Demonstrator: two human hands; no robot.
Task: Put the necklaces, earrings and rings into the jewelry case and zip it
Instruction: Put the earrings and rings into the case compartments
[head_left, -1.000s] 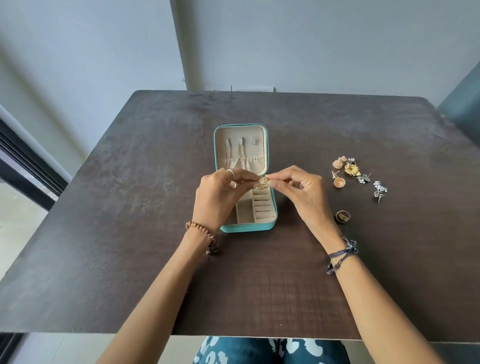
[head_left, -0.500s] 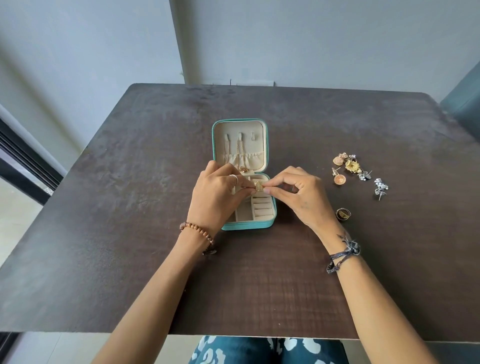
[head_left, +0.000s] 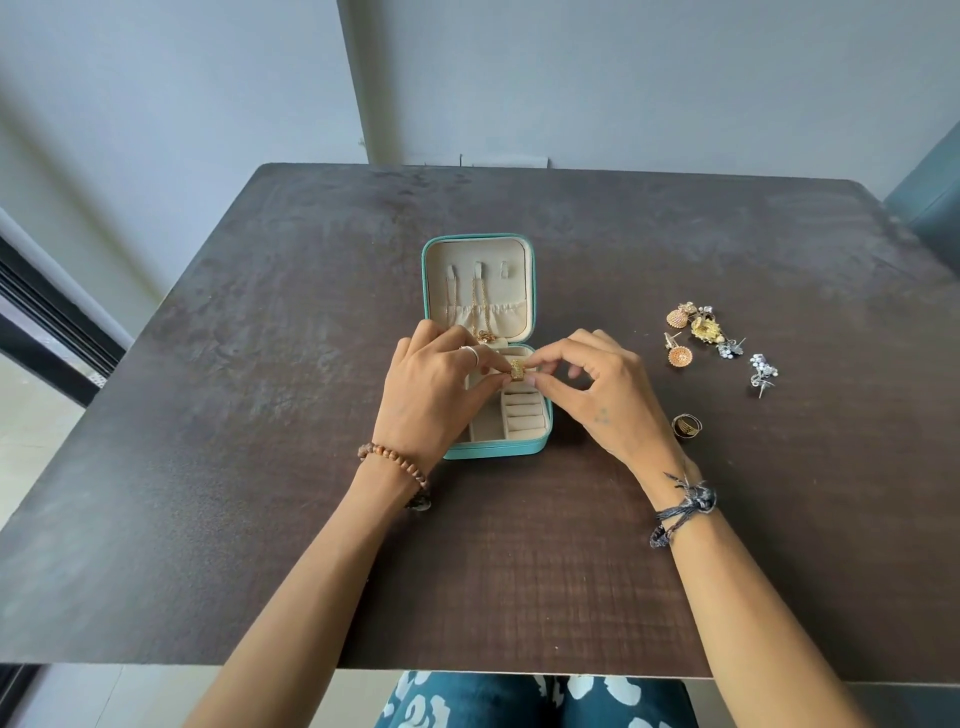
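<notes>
Two hands meet over the open jewelry case (head_left: 485, 364), which lies at the centre of the counter (head_left: 260, 467). The left hand (head_left: 434, 395) and right hand (head_left: 605, 397) are together, fingertips of both pinched on one small gold ring (head_left: 518, 371) held just above the case's base tray, at the far end of the ring slots (head_left: 524, 415).

Progress, as judged from the current layout:
- Necklaces: gold chains (head_left: 480, 306) hang from the lid hooks into the gathered pocket; this step appears done.
- Rings: the gold ring is not yet seated; the visible ring slots are empty. A dark ring (head_left: 687, 427) lies on the counter, near the right wrist.
- Earrings: a cluster of earrings (head_left: 701, 335) and one silver earring (head_left: 762, 373) lie well to the right of the case, untouched.
- Zip: not started; the lid lies fully open, flat toward the far side.

Clearances: the case sits well apart from every counter edge. The left half of the counter is bare. The loose pieces on the right sit inboard of the right edge, with open surface between them and the case for reaching.
</notes>
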